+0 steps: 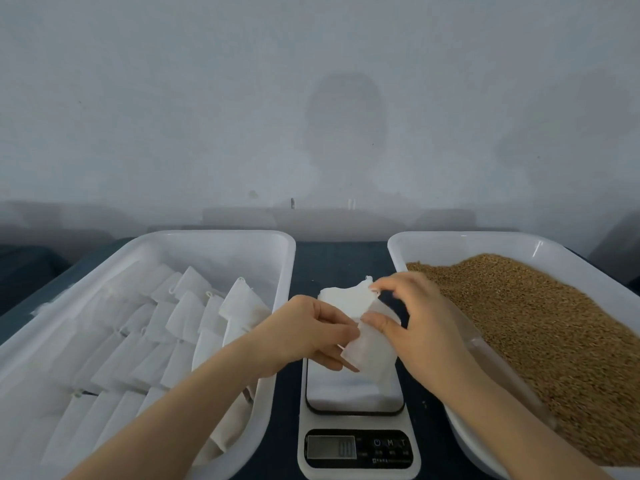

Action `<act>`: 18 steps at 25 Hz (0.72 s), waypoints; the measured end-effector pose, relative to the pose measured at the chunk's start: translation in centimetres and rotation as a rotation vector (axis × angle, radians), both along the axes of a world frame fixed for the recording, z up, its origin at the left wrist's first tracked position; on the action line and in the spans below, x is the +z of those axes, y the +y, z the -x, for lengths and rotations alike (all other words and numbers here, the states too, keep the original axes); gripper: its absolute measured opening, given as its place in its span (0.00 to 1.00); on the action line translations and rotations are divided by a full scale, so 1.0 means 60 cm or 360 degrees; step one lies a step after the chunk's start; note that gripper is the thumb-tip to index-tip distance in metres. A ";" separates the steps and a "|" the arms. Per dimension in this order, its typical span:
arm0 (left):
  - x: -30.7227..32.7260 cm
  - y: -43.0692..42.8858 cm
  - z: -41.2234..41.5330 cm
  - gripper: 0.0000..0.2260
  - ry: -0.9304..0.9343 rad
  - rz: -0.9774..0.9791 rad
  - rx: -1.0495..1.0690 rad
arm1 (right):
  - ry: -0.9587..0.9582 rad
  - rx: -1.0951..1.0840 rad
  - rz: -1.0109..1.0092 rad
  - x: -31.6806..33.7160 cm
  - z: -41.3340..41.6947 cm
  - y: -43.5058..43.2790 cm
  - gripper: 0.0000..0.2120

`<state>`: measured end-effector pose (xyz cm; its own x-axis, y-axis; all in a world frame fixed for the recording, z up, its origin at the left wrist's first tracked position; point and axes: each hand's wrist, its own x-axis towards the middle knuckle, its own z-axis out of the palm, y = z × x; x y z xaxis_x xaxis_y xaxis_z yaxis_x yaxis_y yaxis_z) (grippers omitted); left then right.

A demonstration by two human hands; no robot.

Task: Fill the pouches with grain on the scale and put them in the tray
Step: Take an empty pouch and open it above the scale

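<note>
A thin white fabric pouch with a small loop at its top (346,301) is held in the air over the plate of the flat white digital kitchen scale (358,445), which sits at the middle of the dark blue worktop (339,261). The left hand (313,332) pinches the pouch's near edge between thumb and curled fingers. The right hand (415,317) pinches its top rim at the pouch's 1 o'clock corner with thumb and forefinger, the other fingers loosely bent. The two seem to be pulling the mouth apart.

The pouch looks limp and flat, so I judge that it has no grain in it yet and that this round is at its opening step. Something pale lies on the scale plate beneath it, but I cannot tell what. The display is too dim to read.

At the scale's 9 o'clock, the large white rectangular plastic tray (214,235) already carries many overlapping rows of white pouches (183,313). Whether those are filled cannot be made out. At 3 o'clock, a second white plastic tray (450,237) holds a deep bed of golden-brown grain (536,323), so plenty of stock is left. For this pouch, filling, weighing and moving it to the tray all lie ahead.
</note>
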<state>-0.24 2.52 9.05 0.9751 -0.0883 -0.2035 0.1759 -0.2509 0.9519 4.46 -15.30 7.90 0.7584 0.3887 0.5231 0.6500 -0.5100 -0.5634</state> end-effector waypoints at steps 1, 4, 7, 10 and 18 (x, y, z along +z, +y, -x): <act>0.001 0.000 -0.001 0.04 0.0005 0.0058 0.0062 | -0.0010 -0.0094 -0.0109 0.002 0.001 0.000 0.10; 0.004 0.004 -0.002 0.05 0.0002 0.0233 0.0186 | 0.0072 -0.0135 -0.0265 0.003 0.006 0.002 0.07; 0.006 0.004 -0.003 0.07 -0.0067 0.0295 0.0216 | 0.0269 0.0105 -0.0191 0.002 0.014 0.010 0.00; 0.004 0.000 -0.002 0.04 -0.0130 0.0233 0.0218 | 0.0333 0.0218 -0.0184 0.001 0.016 0.013 0.05; -0.005 -0.016 0.002 0.08 -0.0324 -0.0131 0.0122 | 0.0638 0.0258 -0.0216 0.004 0.014 0.008 0.12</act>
<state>-0.38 1.59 8.75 1.0000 -0.0036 -0.0054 0.0039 -0.3225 0.9466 3.63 -14.82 8.15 0.8466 0.4672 0.2549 0.4320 -0.3237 -0.8418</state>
